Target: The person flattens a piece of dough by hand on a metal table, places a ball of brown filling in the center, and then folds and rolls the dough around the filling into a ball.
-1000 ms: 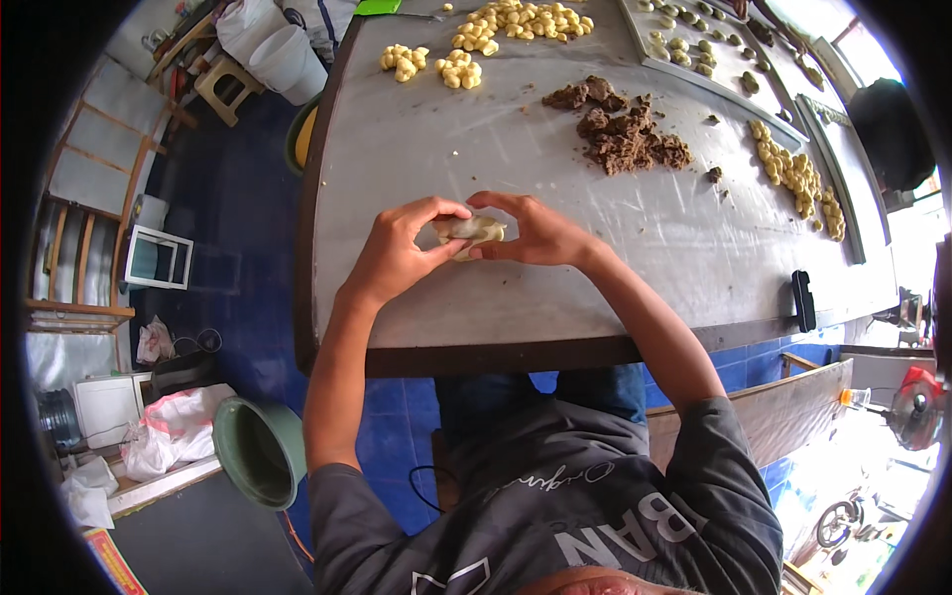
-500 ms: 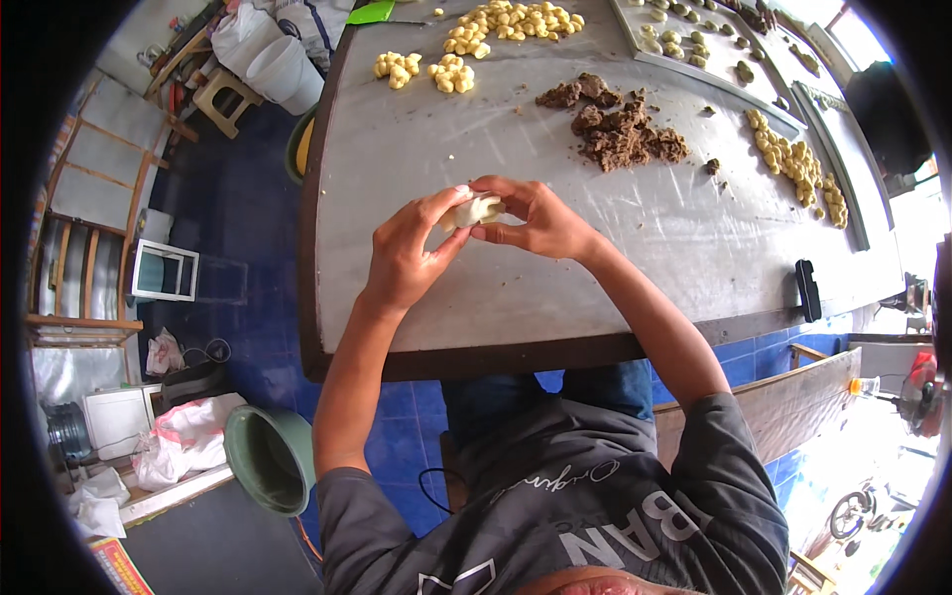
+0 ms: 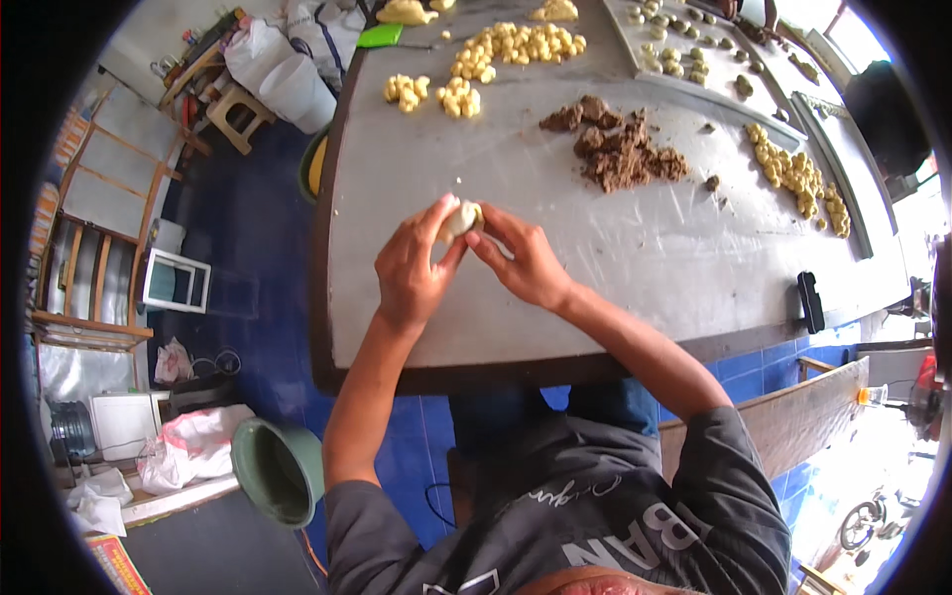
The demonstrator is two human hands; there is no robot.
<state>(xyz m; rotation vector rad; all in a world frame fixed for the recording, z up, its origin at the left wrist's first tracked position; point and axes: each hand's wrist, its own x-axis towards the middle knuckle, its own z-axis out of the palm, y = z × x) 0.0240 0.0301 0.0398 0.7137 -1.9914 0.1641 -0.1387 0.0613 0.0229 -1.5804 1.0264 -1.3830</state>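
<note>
We pinch one dough ball (image 3: 462, 218) between both hands: left hand (image 3: 415, 270) and right hand (image 3: 524, 260), fingertips closed on it, above the metal table (image 3: 595, 248). One brown filling heap (image 3: 620, 149) lies beyond; dough pieces (image 3: 516, 44) too many to count.

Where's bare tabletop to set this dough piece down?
Bare metal lies right of the right hand, between the brown filling pile and the black phone; also near the table edge below the left hand. Crowded: far side, with dough balls and tray.
</note>
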